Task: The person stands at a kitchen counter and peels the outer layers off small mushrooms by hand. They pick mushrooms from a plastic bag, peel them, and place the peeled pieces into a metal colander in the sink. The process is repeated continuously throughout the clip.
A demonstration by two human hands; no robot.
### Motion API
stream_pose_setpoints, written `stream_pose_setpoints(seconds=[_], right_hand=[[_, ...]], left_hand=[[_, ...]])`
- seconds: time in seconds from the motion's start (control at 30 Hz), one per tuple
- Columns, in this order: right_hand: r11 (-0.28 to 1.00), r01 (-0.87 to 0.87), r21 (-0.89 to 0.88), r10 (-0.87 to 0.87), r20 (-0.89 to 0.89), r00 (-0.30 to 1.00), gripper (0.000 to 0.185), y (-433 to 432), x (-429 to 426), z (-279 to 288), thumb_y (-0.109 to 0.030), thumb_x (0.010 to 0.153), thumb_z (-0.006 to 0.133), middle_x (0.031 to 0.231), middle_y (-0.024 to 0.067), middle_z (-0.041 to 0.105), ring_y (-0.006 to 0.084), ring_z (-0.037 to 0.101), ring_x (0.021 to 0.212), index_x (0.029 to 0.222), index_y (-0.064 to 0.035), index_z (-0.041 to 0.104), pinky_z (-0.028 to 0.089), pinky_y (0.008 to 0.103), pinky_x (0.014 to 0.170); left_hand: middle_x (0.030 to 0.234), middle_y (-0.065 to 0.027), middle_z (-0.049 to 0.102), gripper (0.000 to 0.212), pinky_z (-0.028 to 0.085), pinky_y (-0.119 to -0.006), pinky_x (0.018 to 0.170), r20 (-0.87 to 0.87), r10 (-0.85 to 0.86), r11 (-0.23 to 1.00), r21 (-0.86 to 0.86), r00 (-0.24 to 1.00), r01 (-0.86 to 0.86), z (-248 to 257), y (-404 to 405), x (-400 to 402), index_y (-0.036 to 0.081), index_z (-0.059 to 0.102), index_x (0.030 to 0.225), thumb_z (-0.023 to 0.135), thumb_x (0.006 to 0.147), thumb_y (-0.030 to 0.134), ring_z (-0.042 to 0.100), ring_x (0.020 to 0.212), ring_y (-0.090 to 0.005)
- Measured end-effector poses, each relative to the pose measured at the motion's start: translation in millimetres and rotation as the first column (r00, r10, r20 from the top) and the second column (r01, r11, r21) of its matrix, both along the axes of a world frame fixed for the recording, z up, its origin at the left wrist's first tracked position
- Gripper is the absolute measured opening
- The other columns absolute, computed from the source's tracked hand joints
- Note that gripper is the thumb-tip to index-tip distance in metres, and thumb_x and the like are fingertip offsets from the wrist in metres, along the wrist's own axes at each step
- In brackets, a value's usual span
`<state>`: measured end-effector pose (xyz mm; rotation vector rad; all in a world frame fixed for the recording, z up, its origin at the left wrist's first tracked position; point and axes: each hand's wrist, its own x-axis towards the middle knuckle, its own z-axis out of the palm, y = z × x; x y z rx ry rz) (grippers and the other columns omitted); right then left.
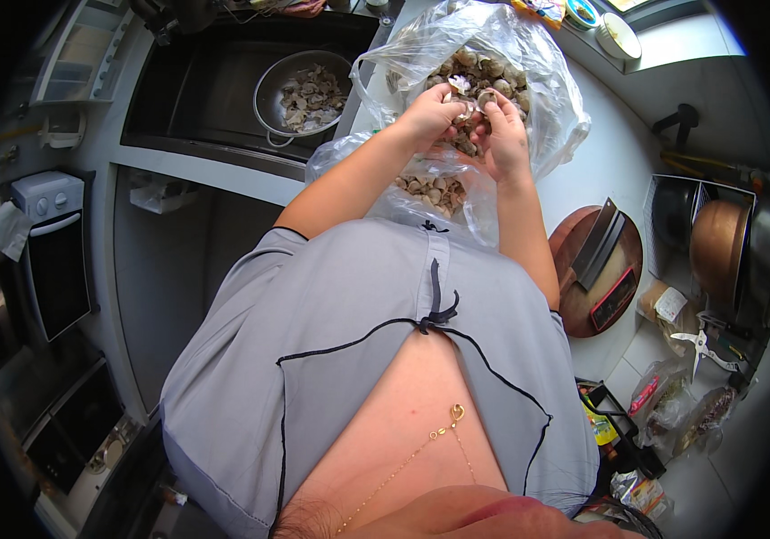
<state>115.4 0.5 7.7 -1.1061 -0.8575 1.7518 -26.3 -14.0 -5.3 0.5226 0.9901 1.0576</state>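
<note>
Both my hands are over an open clear plastic bag [557,108] filled with garlic bulbs [493,66]. My left hand [429,116] grips pale, purplish garlic pieces [469,108] between thumb and fingers. Close beside it, my right hand [507,138] pinches a garlic clove [486,99]; its fingertips nearly meet those of the left. A whitish garlic piece [458,84] shows just beyond the left fingers; whether it is held I cannot tell. Nearer my body, a second plastic bag [385,205] contains many loose garlic cloves [435,192], partly hidden by my left forearm.
On the left, a metal colander [258,101] with papery garlic skins [311,98] stands in the dark sink [189,87]. A round wooden chopping board [567,232] at right carries a cleaver [597,246] and a red-edged phone [613,298]. Scissors [702,347] lie farther right, near a pan rack [698,182].
</note>
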Motion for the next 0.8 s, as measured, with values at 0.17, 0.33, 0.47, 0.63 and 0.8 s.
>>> stream_pose_setpoints(seconds=[0.17, 0.33, 0.47, 0.63, 0.8], right_hand=[[0.994, -0.018, 0.106, 0.0, 0.17, 0.985, 0.02, 1, 6, -4, -0.019, 0.094, 0.052, 0.082, 0.0038, 0.058, 0.0077, 0.05, 0.062, 0.106, -0.0031, 0.049, 0.045, 0.0231, 0.053], [0.844, -0.001, 0.536, -0.211, 0.333, 0.919, 0.021, -1, -5, -20, -0.023, 0.095, 0.051, 0.083, 0.0058, 0.058, 0.0081, 0.051, 0.063, 0.096, -0.0016, 0.052, 0.044, 0.0242, 0.055], [0.919, 0.091, 0.383, -0.223, 0.315, 0.922, 0.023, -11, -14, -25, -0.023, 0.096, 0.048, 0.077, 0.0046, 0.058, 0.008, 0.05, 0.067, 0.09, -0.0015, 0.051, 0.044, 0.0245, 0.06], [0.89, 0.212, 0.404, -0.336, 0.266, 0.903, 0.024, -11, -24, -30, -0.024, 0.097, 0.046, 0.075, 0.0027, 0.056, 0.0063, 0.049, 0.068, 0.087, -0.0024, 0.049, 0.042, 0.0218, 0.059], [0.967, 0.205, 0.148, -0.204, -0.023, 0.979, 0.023, -11, -24, 0, -0.025, 0.097, 0.045, 0.079, 0.0022, 0.054, 0.0056, 0.049, 0.068, 0.091, -0.0029, 0.047, 0.042, 0.0196, 0.058]], left_hand=[[0.09, 0.0018, 0.056, 0.015, 0.045, -0.021, 0.053, -0.005, 0.047, 0.997, -0.057, 0.999, -0.048, -3, 7, -1, 0.01, 0.055, 0.103, 0.052, 0.092, 0.019, 0.053, 0.071, -0.0069], [0.075, 0.0028, 0.052, 0.037, 0.037, -0.018, 0.046, -0.074, -0.099, 0.992, 0.07, 0.992, 0.104, 1, 6, 9, 0.009, 0.053, 0.095, 0.059, 0.088, 0.045, 0.047, 0.061, -0.0055], [0.066, 0.0026, 0.049, 0.032, 0.035, -0.021, 0.045, -0.11, 0.097, 0.974, 0.216, 0.989, -0.072, -10, -1, 28, 0.009, 0.052, 0.084, 0.058, 0.09, 0.039, 0.042, 0.055, -0.0044], [0.065, 0.0039, 0.048, 0.026, 0.035, -0.023, 0.046, -0.196, 0.276, 0.867, 0.472, 0.941, -0.156, -23, 1, 29, 0.007, 0.054, 0.082, 0.054, 0.094, 0.03, 0.04, 0.057, -0.0046], [0.068, 0.0025, 0.05, 0.026, 0.036, -0.022, 0.045, -0.008, 0.203, 0.954, 0.229, 0.979, -0.196, -9, -5, 22, 0.01, 0.054, 0.087, 0.05, 0.095, 0.035, 0.043, 0.055, -0.0053]])
